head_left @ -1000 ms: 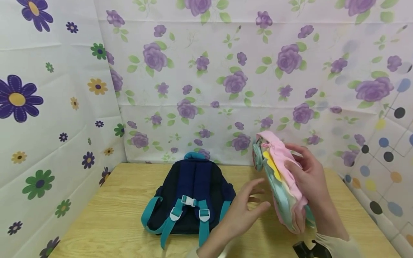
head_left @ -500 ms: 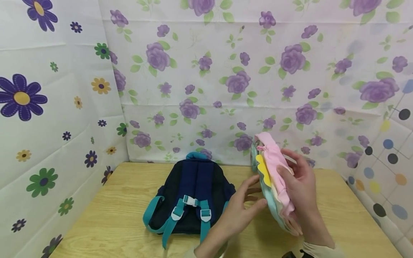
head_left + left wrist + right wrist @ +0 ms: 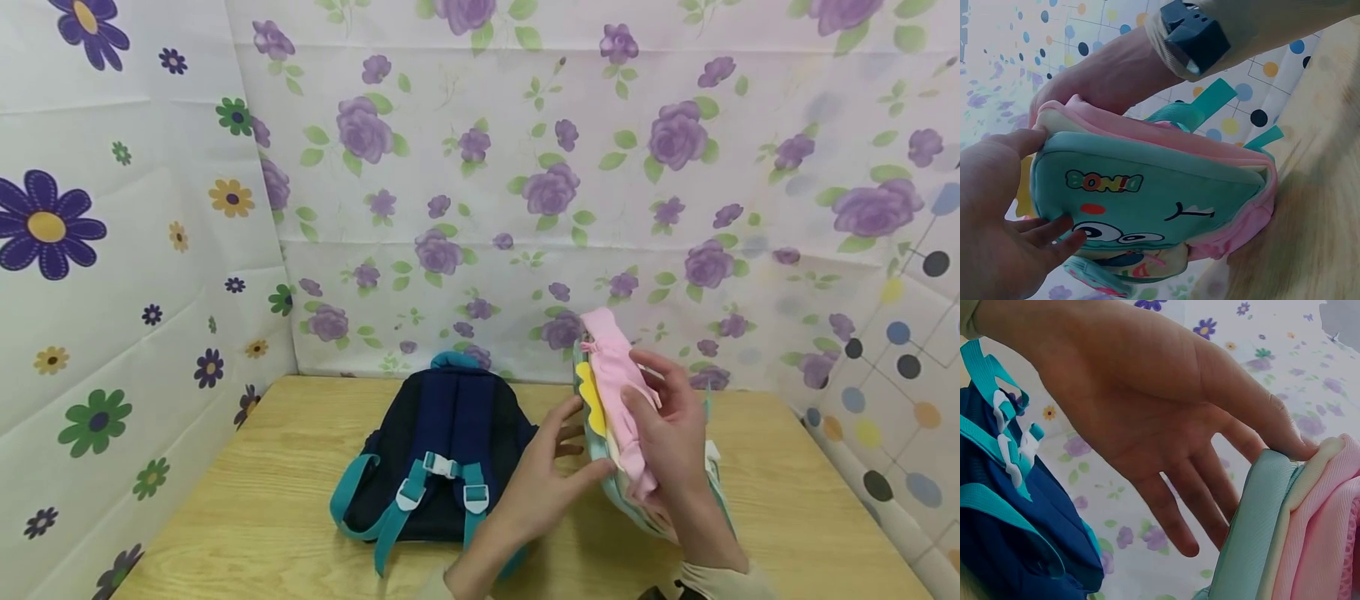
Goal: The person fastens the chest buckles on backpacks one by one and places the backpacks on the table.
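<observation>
A small pink and mint backpack (image 3: 617, 387) with yellow scallops is held tilted at the right of the table in the head view. My right hand (image 3: 667, 425) grips its pink side, thumb toward me; in the left wrist view most of that hand is hidden behind the bag. My left hand (image 3: 540, 475) is at the mint front. In the left wrist view, the left thumb touches the edge and the fingertips touch the cartoon face on the mint panel (image 3: 1147, 187). The right wrist view shows the left fingers (image 3: 1166, 512) fairly straight beside the bag.
A navy backpack (image 3: 453, 417) with teal straps and white buckles lies straps-up left of my left hand on the wooden table (image 3: 247, 492). Flowered sheets (image 3: 465, 167) stand behind and to the left, a dotted sheet (image 3: 892, 417) to the right.
The pink and mint backpack has moved left toward my left hand and turned, showing more of its pink side. My left thumb and fingers, apart from it earlier, now touch it.
</observation>
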Motion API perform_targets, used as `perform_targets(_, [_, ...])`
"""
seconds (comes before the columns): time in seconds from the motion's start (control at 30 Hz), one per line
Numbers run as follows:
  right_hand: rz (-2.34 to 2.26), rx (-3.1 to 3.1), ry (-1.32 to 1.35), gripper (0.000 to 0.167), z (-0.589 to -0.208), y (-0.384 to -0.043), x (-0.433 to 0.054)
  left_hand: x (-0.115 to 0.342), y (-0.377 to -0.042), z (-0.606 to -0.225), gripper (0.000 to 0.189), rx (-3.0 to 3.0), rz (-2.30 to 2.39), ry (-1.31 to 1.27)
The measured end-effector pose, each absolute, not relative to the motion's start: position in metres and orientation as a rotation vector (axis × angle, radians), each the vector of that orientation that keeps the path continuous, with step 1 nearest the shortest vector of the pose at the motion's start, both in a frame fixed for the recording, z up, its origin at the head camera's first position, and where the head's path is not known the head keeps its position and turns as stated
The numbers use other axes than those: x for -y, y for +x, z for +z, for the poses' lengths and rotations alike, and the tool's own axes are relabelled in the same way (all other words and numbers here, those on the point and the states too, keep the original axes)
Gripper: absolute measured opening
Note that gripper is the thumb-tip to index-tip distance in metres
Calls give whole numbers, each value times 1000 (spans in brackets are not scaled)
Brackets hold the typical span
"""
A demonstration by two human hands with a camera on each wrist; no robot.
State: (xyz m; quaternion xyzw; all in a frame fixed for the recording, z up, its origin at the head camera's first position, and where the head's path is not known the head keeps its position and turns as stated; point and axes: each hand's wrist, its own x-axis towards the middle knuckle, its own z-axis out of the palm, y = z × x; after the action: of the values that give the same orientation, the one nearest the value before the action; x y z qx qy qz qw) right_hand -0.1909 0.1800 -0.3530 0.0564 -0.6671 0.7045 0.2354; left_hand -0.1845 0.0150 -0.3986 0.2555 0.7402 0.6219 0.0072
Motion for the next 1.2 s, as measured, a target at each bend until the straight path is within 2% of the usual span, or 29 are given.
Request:
perform_targets(0.33, [1948, 1780, 204, 39, -356, -193, -177, -12, -189, -396, 78, -2353, 1939, 926])
perform_targets(0.77, [1920, 1958, 272, 39, -379, -204, -162, -5, -189, -397, 78, -2372, 1835, 683])
perform_targets(0.97, [1944, 2015, 305, 36, -385, -207, -163, -4, -194, -402, 81, -2299, 1914, 659])
perform_targets(1.2, [1907, 2085, 477, 33, -382, -209, -171, 0, -199, -404, 73, -2265, 1951, 672])
